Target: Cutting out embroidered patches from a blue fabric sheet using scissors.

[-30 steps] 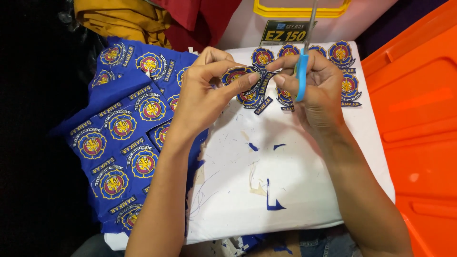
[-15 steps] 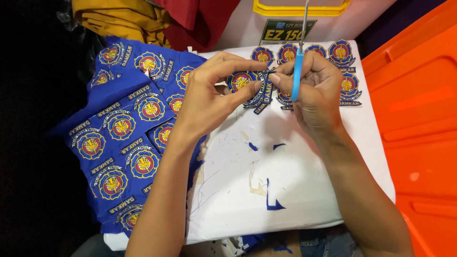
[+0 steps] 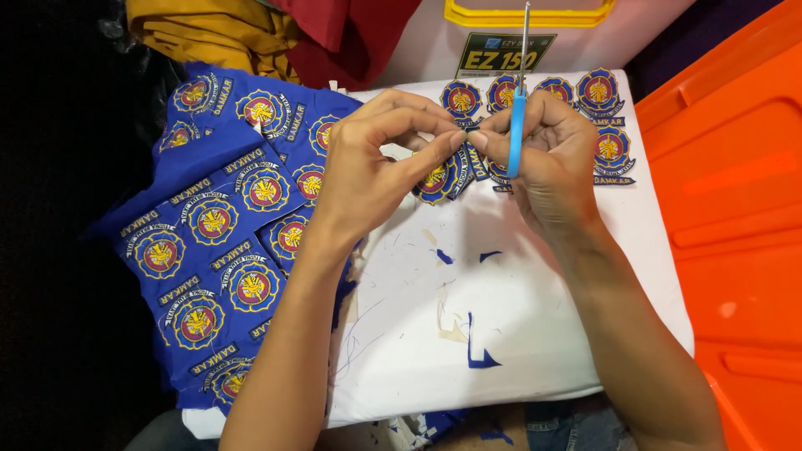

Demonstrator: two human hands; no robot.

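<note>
My left hand (image 3: pixel 376 167) pinches a cut-out round embroidered patch (image 3: pixel 436 179), blue with a yellow and red emblem, just above the white board (image 3: pixel 501 334). My right hand (image 3: pixel 547 163) meets it from the right and grips a thin tool with a light blue handle (image 3: pixel 517 134) and a metal tip pointing up. The fingertips of both hands touch at the patch's edge. Several finished patches (image 3: pixel 597 92) lie in rows on the board behind my hands.
A blue cloth sheet (image 3: pixel 217 242) printed with several uncut emblems drapes off the board's left side. Blue scraps (image 3: pixel 478 351) and threads litter the board. An orange plastic lid (image 3: pixel 735 217) fills the right. A yellow-rimmed white box (image 3: pixel 535 33) and red and yellow cloth (image 3: pixel 251 33) lie behind.
Both hands have shifted slightly toward me with the patch. The tool in my right hand has tilted from slanted to nearly upright.
</note>
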